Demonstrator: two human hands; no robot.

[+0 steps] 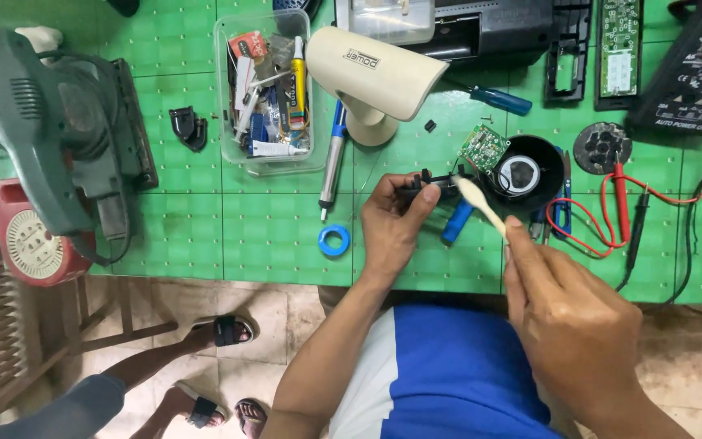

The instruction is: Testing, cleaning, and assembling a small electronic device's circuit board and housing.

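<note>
Bright even daylight, soft shadows, sharp focus, slight wide-angle edge distortion

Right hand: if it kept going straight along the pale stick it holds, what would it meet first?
Probably the small black part pinched in the left hand; the right hand aims its pale stick there, though depth is unclear.

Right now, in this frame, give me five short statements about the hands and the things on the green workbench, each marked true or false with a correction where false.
1. The left hand grips a small black plastic part. True.
2. The right hand holds a cream-coloured brush. True.
3. The clear plastic box of small tools lies on the floor. False: it stands on the green mat.
4. The blue tape ring is on the right wrist. False: it lies on the mat.
5. The round black housing is upside down. False: its opening faces up.
</note>
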